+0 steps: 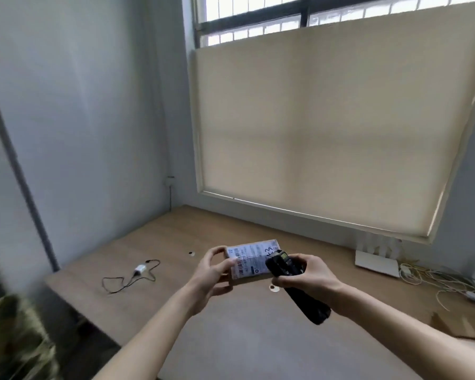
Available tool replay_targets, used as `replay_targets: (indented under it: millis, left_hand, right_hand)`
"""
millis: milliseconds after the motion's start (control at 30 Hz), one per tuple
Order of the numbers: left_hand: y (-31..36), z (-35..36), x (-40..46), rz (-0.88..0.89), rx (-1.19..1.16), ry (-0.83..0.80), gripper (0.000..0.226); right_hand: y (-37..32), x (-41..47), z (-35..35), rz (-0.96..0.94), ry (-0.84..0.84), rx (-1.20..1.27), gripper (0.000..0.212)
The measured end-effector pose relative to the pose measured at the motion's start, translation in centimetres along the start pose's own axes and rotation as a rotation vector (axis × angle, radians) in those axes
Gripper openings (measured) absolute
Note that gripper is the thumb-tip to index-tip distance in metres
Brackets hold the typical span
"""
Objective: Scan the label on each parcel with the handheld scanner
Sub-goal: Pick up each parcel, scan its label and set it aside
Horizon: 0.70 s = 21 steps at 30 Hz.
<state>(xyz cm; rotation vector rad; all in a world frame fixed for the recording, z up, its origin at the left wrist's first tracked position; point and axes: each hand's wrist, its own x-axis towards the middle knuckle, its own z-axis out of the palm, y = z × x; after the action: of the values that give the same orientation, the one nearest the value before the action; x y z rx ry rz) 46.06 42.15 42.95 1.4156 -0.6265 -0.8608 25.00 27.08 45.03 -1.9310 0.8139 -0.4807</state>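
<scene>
One parcel (251,260) held above desk (154,242) — left hand (213,272) pinches its left edge; small, light, stiff. Right hand (305,275) grips scanner (291,281) — head over label (244,259).

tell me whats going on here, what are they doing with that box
A person is scanning a parcel. The left hand grips a small parcel by its left end, label facing up, above the wooden table. The right hand holds a black handheld scanner, its head right at the label's right side. A charger with a cable lies on the table to the left.
</scene>
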Motion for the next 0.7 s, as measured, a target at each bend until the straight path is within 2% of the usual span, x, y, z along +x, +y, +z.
replay_targets:
  millis: [133, 233, 467, 567, 700]
  left_hand:
    - [0.1, -12.8, -3.3, 0.041, -0.022, 0.203, 0.039]
    - [0.1, -22.8, -6.8, 0.038, -0.036, 0.338, 0.043]
    - [-1.3, -41.5, -16.2, 0.036, 0.134, 0.57, 0.045]
    - [-2.5, -47.7, -18.9, -0.012, 0.015, 0.687, 0.037]
    - [-4.5, -54.7, -21.1, -0.064, -0.13, 0.824, 0.033]
  right_hand:
    - [-6.0, 2.6, 11.5, -0.075, -0.147, 0.026, 0.061]
    - [-10.6, 3.8, 20.5, -0.131, -0.275, 0.035, 0.048]
    - [-19.3, 5.1, 39.9, -0.243, -0.522, 0.063, 0.033]
    - [-21.7, 5.2, 47.1, -0.271, -0.638, 0.05, 0.038]
    - [-23.5, 6.7, 55.3, -0.217, -0.738, 0.033, 0.048]
